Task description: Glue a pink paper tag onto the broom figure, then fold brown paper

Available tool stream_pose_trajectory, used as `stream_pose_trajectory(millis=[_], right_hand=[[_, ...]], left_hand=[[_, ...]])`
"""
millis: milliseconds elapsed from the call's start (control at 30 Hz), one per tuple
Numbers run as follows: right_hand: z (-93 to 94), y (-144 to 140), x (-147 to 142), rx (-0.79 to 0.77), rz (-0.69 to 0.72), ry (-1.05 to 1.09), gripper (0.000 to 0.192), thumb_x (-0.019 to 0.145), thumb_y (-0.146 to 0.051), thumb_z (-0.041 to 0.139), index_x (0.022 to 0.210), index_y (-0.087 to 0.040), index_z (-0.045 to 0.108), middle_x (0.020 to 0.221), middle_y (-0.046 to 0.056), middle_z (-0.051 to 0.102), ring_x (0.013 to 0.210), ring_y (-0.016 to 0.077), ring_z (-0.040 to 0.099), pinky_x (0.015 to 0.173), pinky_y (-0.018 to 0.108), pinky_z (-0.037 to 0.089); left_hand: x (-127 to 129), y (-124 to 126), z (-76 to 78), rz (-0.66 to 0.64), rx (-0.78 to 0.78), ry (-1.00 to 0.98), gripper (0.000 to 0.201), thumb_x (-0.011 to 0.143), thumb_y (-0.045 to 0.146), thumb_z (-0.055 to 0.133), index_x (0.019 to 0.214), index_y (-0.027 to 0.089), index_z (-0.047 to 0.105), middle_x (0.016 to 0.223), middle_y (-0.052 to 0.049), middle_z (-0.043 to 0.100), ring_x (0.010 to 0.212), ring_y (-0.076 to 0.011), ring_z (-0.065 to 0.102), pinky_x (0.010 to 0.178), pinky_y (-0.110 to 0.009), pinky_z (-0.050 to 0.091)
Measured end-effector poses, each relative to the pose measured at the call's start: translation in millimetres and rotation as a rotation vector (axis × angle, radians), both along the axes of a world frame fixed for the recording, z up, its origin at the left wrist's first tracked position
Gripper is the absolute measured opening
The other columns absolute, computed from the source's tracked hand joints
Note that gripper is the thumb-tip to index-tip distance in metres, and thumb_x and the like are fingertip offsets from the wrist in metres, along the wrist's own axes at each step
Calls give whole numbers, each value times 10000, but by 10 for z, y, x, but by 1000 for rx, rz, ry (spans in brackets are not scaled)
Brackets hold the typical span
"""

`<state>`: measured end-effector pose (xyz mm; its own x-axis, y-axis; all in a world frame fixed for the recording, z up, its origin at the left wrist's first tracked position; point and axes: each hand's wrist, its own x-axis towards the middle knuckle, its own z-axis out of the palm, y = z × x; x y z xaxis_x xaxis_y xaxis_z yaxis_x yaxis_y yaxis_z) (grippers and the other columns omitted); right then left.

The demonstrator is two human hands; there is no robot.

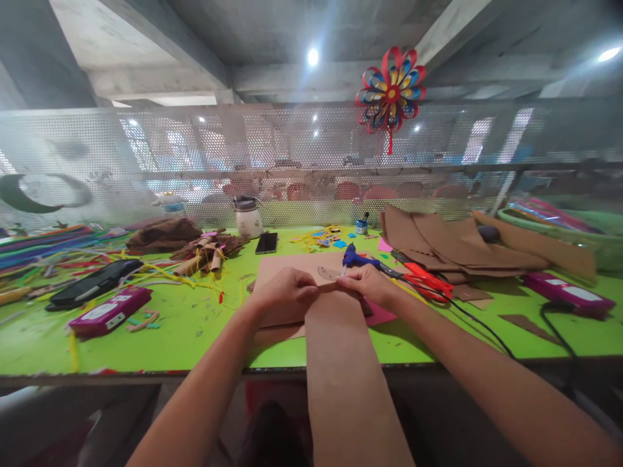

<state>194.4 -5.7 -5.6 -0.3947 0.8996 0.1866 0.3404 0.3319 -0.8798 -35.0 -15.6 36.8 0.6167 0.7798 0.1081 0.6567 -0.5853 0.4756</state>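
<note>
Green basket (pixel 511 219): set at the right end of the green table (pixel 178 347); coloured strips are held in it.
Cream jar (pixel 249 222): topped with a dark lid; its contents cannot be told.
Small blue bottle (pixel 361 227): stood upright towards the back; its contents cannot be made out.
Brown paper strip (pixel 345 376): long, flat and smooth; its top end is held above the table, and its length is hung past the near edge.
Left hand (pixel 287 292): thumb and fingers are closed in a pinch on the strip's top end, at its left side.
Right hand (pixel 367 283): thumb and forefinger are nearly met, the strip's right side pinched between them.
Blue glue gun (pixel 359 257): one, laid just beyond the right hand.
Scissors (pixel 428 282): one orange-handled pair, laid right of the glue gun.
Brown sheets (pixel 428 241): overlapped in a loose, angular pile.
Purple boxes (pixel 111 312): two, one placed on each side.
Flower (pixel 392 94): one, looped in red, blue and yellow, hung high up.
</note>
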Motion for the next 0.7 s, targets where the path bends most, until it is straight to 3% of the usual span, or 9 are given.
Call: stream_pose_trajectory(millis=[133, 300, 500, 700], right_hand=[[-25, 11, -10, -3, 5, -60, 437, 778, -535, 515, 568, -152, 537, 443, -41, 432, 392, 73, 371, 399, 213, 268], [2, -10, -4, 240, 15, -178, 317, 776, -430, 574, 805, -139, 695, 716, 36, 641, 633, 131, 531, 523, 214, 370], [37, -2, 43, 347, 67, -277, 326, 827, -392, 513, 769, -123, 688, 634, 14, 595, 585, 119, 503, 514, 211, 355], [106, -52, 58, 201, 123, -289, 339, 859, -414, 453, 712, -141, 592, 467, -39, 493, 387, 88, 463, 403, 194, 313]], left_hand=[[34, -6, -72, 71, 75, 41, 233, 777, 302, 461, 644, 152, 580, 565, 25, 530, 540, -93, 439, 501, -206, 280], [51, -65, -123, 97, 156, 32, 234, 784, 293, 448, 706, 164, 627, 595, 16, 569, 550, -101, 454, 499, -216, 265], [16, -9, -87, 50, 70, 57, 231, 757, 292, 472, 749, 156, 660, 628, -3, 605, 582, -114, 480, 544, -222, 301], [-27, 51, -36, 67, 7, 60, 229, 731, 297, 497, 722, 140, 663, 604, -8, 599, 588, -120, 493, 561, -225, 319]])
